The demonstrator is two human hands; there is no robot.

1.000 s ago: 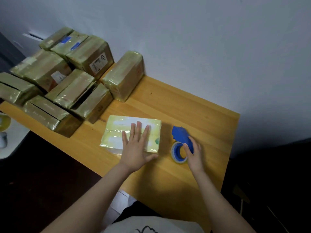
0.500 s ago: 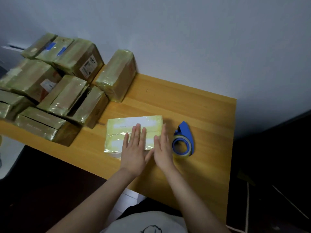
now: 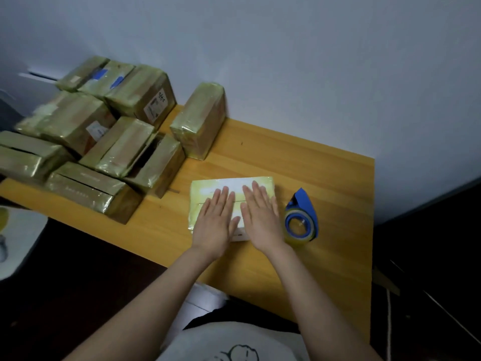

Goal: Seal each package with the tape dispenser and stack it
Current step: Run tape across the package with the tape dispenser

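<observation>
One tape dispenser (image 3: 306, 207), one pale package (image 3: 208, 189), roughly ten brown packages (image 3: 140, 93)

This looks like a makeshift parcel-packing corner in a plain room, perhaps a home or a small office; which of the two cannot be told. A simple wooden table (image 3: 325, 178) stands against a plain pale wall (image 3: 312, 61), over a dark floor (image 3: 78, 269). Tape-wrapped packages (image 3: 78, 121) are heaped over the table's left end, one bearing a printed shipping label (image 3: 155, 106). A blue tape dispenser (image 3: 303, 217) lies near the right edge.
</observation>
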